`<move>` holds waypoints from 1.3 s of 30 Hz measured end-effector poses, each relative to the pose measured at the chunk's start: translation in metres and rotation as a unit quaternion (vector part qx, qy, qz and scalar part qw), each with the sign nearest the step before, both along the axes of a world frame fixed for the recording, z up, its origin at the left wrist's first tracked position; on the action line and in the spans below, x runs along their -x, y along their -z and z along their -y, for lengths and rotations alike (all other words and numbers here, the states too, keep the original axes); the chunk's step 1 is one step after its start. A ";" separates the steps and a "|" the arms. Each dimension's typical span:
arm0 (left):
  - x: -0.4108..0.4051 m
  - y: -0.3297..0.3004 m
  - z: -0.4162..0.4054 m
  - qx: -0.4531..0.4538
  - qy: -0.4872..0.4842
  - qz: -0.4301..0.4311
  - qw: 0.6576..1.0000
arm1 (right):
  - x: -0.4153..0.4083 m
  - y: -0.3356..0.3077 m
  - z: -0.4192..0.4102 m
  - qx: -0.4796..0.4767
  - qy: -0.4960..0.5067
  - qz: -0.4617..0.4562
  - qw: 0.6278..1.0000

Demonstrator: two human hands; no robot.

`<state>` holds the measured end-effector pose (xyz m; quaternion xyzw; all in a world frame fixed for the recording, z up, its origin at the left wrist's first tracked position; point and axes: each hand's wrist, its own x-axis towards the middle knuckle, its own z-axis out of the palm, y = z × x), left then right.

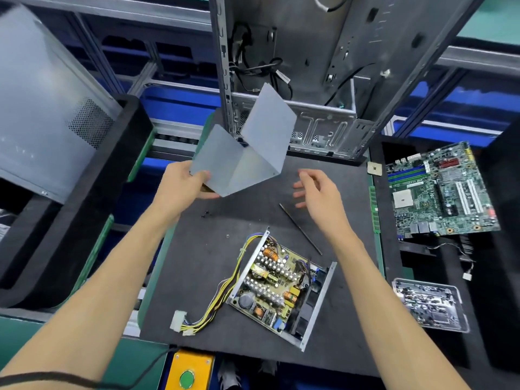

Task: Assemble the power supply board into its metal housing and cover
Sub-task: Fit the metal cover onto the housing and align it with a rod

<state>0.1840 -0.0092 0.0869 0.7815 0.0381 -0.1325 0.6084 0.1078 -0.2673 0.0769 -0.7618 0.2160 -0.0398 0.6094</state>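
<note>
Far left: grey computer side panel (47, 108), tilted, leaning on black foam. Left hand (184, 184) clamped on the lower left corner of the bent metal cover (242, 153), holding it in the air above the dark tabletop (202, 263). Open PC chassis (295, 80) stands behind the cover. Power supply board (277, 285) sits in its metal housing (320, 302) on the tabletop, near edge, wire bundle with connectors (208, 311) trailing left. Thin rod (301, 229) lies just beyond it. Right hand (318, 190) empty, fingers apart, beside the cover, not touching. Far right: green motherboard (441, 190); below it a tray of parts (430, 305).
</note>
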 end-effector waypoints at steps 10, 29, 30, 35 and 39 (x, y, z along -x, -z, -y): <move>0.024 -0.013 0.012 0.145 0.265 -0.142 0.943 | 0.029 -0.031 0.001 -0.038 -0.055 0.196 0.978; 0.054 -0.040 0.014 0.095 0.271 -0.188 0.939 | 0.066 -0.070 -0.003 -0.108 0.114 0.177 0.972; 0.056 -0.042 0.015 0.095 0.260 -0.155 0.948 | 0.070 -0.069 -0.004 -0.106 0.112 0.177 0.972; 0.070 -0.056 0.016 0.184 0.189 -0.084 0.961 | 0.088 -0.064 -0.012 -0.064 0.105 0.175 0.977; 0.086 -0.060 0.010 0.160 0.240 -0.039 0.957 | 0.104 -0.061 -0.020 -0.066 0.121 0.183 0.973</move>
